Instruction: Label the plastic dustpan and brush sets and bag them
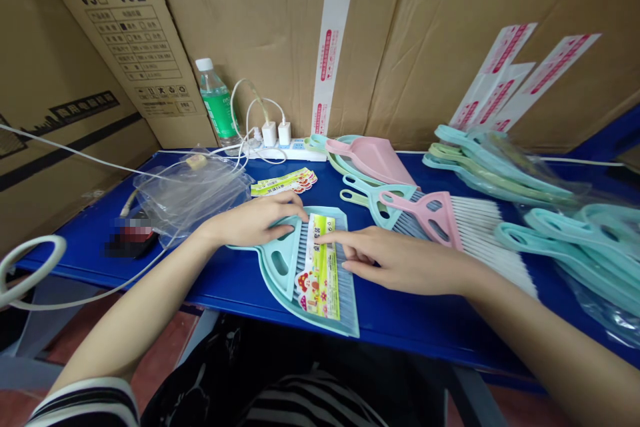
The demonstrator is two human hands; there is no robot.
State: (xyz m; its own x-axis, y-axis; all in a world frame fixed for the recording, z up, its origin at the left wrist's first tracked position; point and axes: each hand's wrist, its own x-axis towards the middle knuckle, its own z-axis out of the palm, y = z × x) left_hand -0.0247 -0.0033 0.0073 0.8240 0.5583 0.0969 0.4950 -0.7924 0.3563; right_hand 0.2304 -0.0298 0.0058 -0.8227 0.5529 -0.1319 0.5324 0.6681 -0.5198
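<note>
A light-blue hand brush lies on a matching dustpan at the table's front edge. Across its grey bristles rests a yellow-green and white printed label card with a red mushroom cartoon. My left hand rests over the upper part of the brush, thumb and fingers apart, fingertips near the card's top edge. From the right, my right hand touches the card with its outstretched index finger; the other fingers are loosely curled with nothing visible in them.
More label cards lie behind my left hand. Right of them are a pink dustpan, a pink brush and bagged blue-green sets. At left are clear plastic bags, cables, a bottle and a power strip. Cardboard boxes stand behind.
</note>
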